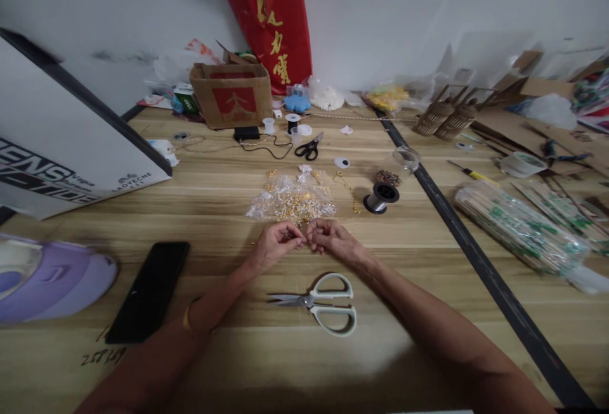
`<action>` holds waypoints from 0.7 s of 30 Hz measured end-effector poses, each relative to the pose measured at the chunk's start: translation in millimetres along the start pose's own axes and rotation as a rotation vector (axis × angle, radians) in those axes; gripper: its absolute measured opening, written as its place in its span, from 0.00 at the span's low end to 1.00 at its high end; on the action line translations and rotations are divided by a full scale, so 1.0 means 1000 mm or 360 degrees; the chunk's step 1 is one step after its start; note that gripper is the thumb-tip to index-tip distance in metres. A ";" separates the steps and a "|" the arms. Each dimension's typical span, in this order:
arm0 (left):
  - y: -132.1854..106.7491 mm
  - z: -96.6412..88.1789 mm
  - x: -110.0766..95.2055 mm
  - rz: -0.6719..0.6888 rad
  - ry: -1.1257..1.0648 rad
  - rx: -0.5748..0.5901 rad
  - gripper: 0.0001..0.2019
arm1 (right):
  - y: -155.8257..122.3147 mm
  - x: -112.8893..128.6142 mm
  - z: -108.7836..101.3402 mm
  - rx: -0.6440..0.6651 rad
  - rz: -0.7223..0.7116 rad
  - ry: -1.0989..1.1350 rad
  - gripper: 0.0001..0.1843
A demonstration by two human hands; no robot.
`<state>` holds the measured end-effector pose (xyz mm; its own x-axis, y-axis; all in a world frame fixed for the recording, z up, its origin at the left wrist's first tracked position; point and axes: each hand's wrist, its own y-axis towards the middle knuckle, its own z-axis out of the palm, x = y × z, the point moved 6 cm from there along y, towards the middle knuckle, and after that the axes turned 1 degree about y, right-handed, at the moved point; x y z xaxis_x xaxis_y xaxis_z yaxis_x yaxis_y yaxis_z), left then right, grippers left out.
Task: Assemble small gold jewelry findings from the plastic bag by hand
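Note:
My left hand (pixel 279 244) and my right hand (pixel 333 240) meet at the fingertips over the wooden table. Both are closed in a pinch, and whatever sits between the fingers is too small to make out. Just beyond them lies a heap of gold and silver jewelry findings (pixel 301 203), partly on clear plastic bags (pixel 266 201). A thin gold chain (pixel 349 191) trails on the right of the heap. Nearer to me, scissors with pale handles (pixel 311 300) lie flat, blades pointing left. A spool of fine wire (pixel 381 197) stands to the right of my hands.
At left are a black phone (pixel 148 292), a purple-and-white object (pixel 61 278) and a large white box (pixel 71 141). Black scissors (pixel 309 148), a paper bag (pixel 231 97) and a red bag (pixel 273 27) are farther back. Wrapped sticks (pixel 521 227) and a bead jar (pixel 399 163) lie right.

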<state>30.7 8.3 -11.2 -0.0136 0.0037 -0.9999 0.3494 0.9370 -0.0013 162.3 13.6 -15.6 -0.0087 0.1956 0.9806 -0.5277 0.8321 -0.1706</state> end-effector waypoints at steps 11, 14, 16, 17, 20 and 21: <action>0.001 -0.005 0.007 -0.0078 0.0011 -0.0080 0.11 | -0.001 0.000 -0.003 -0.0089 0.0066 0.0044 0.12; 0.001 -0.007 0.006 -0.0098 0.0009 -0.0128 0.11 | -0.001 -0.001 -0.003 -0.0082 0.0067 0.0056 0.15; 0.002 -0.007 0.005 -0.0090 -0.0017 -0.0145 0.11 | -0.001 -0.002 -0.003 -0.0054 0.0065 0.0052 0.16; 0.002 -0.008 0.005 -0.0086 -0.0028 -0.0149 0.11 | -0.001 -0.002 -0.002 -0.0042 0.0063 0.0045 0.17; 0.002 -0.008 0.004 -0.0087 -0.0036 -0.0154 0.11 | -0.002 0.000 -0.002 -0.0021 0.0040 0.0005 0.19; 0.001 -0.008 0.004 -0.0093 -0.0035 -0.0154 0.11 | -0.002 0.002 -0.002 -0.0020 0.0027 -0.0024 0.19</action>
<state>23.7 12.4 -14.9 -0.0103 -0.0584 -0.9982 0.2564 0.9648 -0.0591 165.0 13.2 -13.9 -0.0302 0.2018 0.9790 -0.5168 0.8352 -0.1881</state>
